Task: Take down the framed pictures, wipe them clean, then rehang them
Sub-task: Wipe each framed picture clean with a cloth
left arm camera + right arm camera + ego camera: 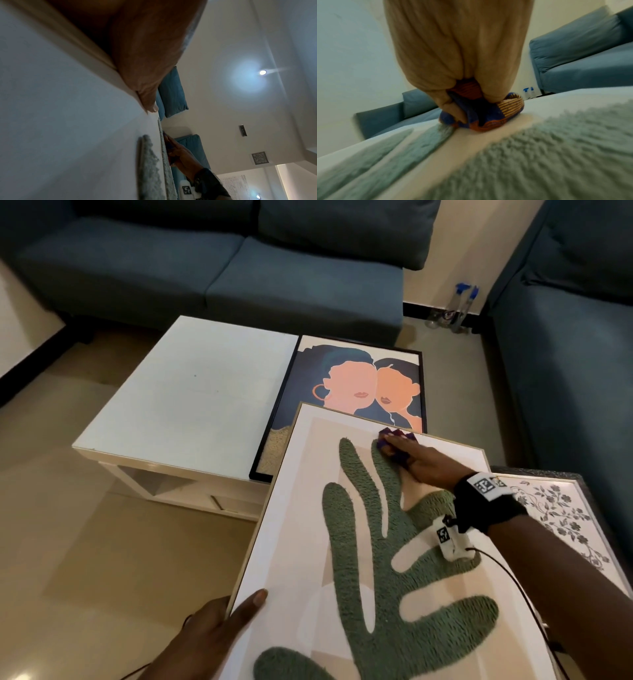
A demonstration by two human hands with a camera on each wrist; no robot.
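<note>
Currently | my right hand [423, 463]: fingers clamped on striped cloth [489, 115], pressed to green-leaf picture [342, 559] | my left hand [209, 635]: fingers gripping its lower-left frame edge | two-faces picture [363, 392]: flat on bench [185, 392]

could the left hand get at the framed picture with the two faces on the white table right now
Probably not as things stand: the left hand grips the edge of the green leaf picture, which overlaps the near end of the two faces picture and lies between them.

Dim warm room; ceiling spotlight [262, 72] flares, wrist views motion-blurred.
</note>
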